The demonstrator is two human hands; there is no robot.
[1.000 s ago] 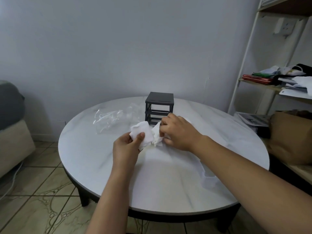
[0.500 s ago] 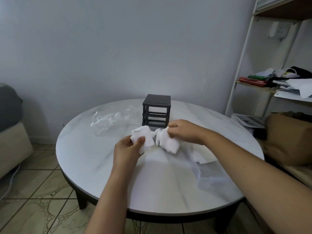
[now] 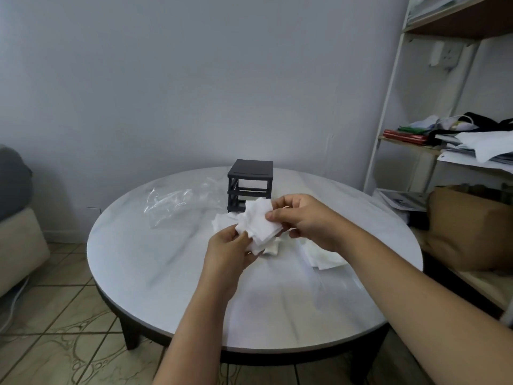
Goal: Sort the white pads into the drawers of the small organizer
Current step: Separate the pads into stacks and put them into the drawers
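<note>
Both hands hold a bunch of white pads (image 3: pixel 258 226) above the round marble table (image 3: pixel 166 273). My left hand (image 3: pixel 227 251) grips the bunch from below at its left edge. My right hand (image 3: pixel 302 220) pinches the pads' right side with thumb and fingers. Behind the pads stands the small dark organizer (image 3: pixel 249 184), its frame showing open slots. More white pads (image 3: pixel 324 255) lie on the table under my right wrist, partly hidden.
A crumpled clear plastic bag (image 3: pixel 177 201) lies left of the organizer. A white shelf unit (image 3: pixel 388 107) with papers and clothes stands at the right, a brown bag (image 3: pixel 466 226) beside the table. A sofa edge (image 3: pixel 16 232) is at far left.
The two hands held separate clumps of pads apart; now they have come together and hold one bunch, lifted slightly in front of the organizer.
</note>
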